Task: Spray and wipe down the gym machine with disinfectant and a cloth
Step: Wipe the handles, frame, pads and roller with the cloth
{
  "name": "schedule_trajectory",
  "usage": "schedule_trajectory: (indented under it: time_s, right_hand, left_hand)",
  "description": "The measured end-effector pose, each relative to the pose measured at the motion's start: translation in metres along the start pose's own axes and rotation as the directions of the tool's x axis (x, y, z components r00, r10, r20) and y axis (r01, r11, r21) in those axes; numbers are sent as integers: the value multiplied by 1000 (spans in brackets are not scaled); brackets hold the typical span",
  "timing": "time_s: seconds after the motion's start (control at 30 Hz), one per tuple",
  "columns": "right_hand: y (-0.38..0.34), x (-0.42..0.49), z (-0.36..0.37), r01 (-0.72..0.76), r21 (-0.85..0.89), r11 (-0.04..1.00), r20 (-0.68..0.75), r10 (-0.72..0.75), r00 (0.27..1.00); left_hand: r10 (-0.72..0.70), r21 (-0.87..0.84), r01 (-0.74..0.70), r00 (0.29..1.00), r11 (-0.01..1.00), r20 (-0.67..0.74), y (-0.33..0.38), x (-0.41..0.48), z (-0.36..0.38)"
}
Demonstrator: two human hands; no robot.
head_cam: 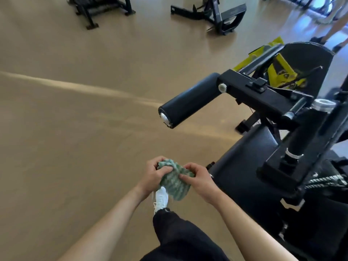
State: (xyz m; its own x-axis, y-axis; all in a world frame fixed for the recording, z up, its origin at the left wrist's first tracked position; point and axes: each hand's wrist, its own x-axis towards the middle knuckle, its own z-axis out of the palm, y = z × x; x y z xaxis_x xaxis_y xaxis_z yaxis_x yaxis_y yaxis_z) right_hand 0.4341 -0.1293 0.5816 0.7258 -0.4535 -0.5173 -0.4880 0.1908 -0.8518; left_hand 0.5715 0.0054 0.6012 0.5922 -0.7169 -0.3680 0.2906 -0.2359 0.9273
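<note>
Standing beside the gym machine [263, 95], the person holds a bunched green cloth [174, 182] in front of the body, below the free end of the roller pad [190, 99] and well apart from it.

1. Hands. The left hand [150, 176] has its fingers curled round the upper left fold of the cloth. The right hand [199, 180] pinches the opposite edge between thumb and fingers. Neither hand is free. The cloth hangs between them over a white shoe [161, 199] and touches no part of the machine.

2. Seat pad. The black seat pad [244, 166] lies below the roller pad, just beside the right hand.

3. Roller pad. The long axis runs from a capped free end, which points toward the person, up and away to the black arm that carries it. The free end is the part nearest the cloth. The right hand stands on the machine side and appears the nearer of the two to the roller body. The left hand lies toward the open floor [75, 129].

4. Step in hand. The cloth is apparently being folded or regathered; wiping contact is not yet made. No disinfectant bottle is in view.

5. Coming move. A reach up and forward from the cloth would probably meet the free end first, and strokes along the long axis would suit the cylinder.

6. Beyond the roller pad. Yellow parts [280, 70] show behind the arm. Other machines [222, 16] stand far across the floor.
</note>
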Motion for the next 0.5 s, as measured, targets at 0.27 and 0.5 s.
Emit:
schedule_trajectory:
  time_s: [0.27, 0.5]
  right_hand:
    - [-41, 111, 41, -56, -269, 961, -150, 16, 989]
    - [-75, 164, 23, -178, -41, 983, -315, 156, 936]
  left_hand:
    - [-18, 101, 14, 999, 995, 42, 46, 94, -89]
    - [-83, 193, 62, 991, 979, 103, 68, 179, -123]
